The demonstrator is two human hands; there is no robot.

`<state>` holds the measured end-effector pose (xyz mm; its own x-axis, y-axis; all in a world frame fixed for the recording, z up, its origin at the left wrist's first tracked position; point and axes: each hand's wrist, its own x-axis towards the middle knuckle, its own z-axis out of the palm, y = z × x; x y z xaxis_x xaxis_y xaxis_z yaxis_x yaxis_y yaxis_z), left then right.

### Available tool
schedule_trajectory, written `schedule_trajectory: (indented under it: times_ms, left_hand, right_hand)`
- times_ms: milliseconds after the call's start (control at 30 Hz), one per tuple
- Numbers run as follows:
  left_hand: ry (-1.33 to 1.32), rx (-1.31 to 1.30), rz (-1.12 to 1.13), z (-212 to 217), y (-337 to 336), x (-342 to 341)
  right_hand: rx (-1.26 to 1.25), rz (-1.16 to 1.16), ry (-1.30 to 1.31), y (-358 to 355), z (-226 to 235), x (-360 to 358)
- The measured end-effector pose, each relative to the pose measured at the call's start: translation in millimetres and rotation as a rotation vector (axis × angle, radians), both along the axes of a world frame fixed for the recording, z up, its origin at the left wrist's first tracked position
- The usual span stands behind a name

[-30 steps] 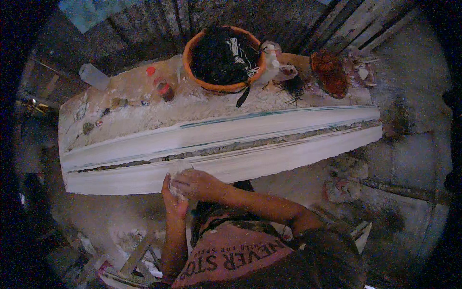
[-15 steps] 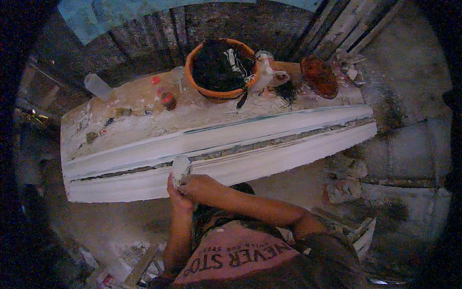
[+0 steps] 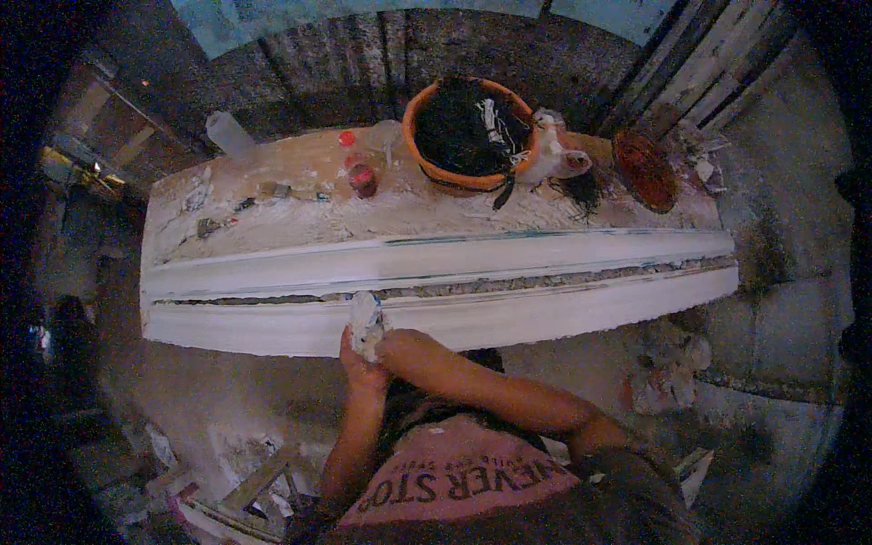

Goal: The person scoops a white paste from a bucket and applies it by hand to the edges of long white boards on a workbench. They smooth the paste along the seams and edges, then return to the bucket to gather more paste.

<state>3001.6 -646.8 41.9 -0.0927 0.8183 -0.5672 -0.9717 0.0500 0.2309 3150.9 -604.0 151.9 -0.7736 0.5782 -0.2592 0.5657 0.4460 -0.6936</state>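
A pale, smeared object with a rounded top (image 3: 367, 318) stands upright in front of my body; its exact kind is not clear. My left hand (image 3: 361, 368) is closed round its lower left part. My right hand (image 3: 409, 352) is closed against its lower right side, the fingertips partly hidden. Just beyond lie two long white moulded strips, the far strip (image 3: 309, 262) and the near strip (image 3: 545, 313), side by side on the table (image 3: 300, 213). Rough grey material (image 3: 581, 277) fills the narrow gap between them. The object's top overlaps the near strip in view.
An orange tub (image 3: 413, 150) of dark fibres stands at the table's back, beside a whitish crumpled bag (image 3: 552, 163) and a reddish-brown oval piece (image 3: 645, 171). Left of it are a small red-topped jar (image 3: 362, 182) and a translucent cup (image 3: 229, 134). Rubble and wood pieces (image 3: 263, 477) lie on the floor.
The whole view has shifted, so table and hands appear further right and the strips more level. The pale object has turned slightly in my hands; both hands keep hold of it.
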Motion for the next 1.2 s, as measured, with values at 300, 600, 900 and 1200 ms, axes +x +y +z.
schedule_trajectory:
  times_ms: [300, 600, 900, 1200]
  left_hand:
    - [0.74, 0.077, 0.111, 34, -15, -76]
    - [0.652, -0.082, 0.547, 22, -155, -83]
    - [0.236, 0.085, 0.693, 23, -203, -26]
    - [0.266, -0.077, 0.717, 15, -208, -19]
  right_hand:
    - [-0.072, -0.427, 0.006, 78, -47, 156]
    - [0.347, -0.376, 0.303, 151, -108, 123]
    - [0.686, -0.015, 0.136, 145, -127, 93]
    - [0.399, -0.274, 0.077, 111, -141, 80]
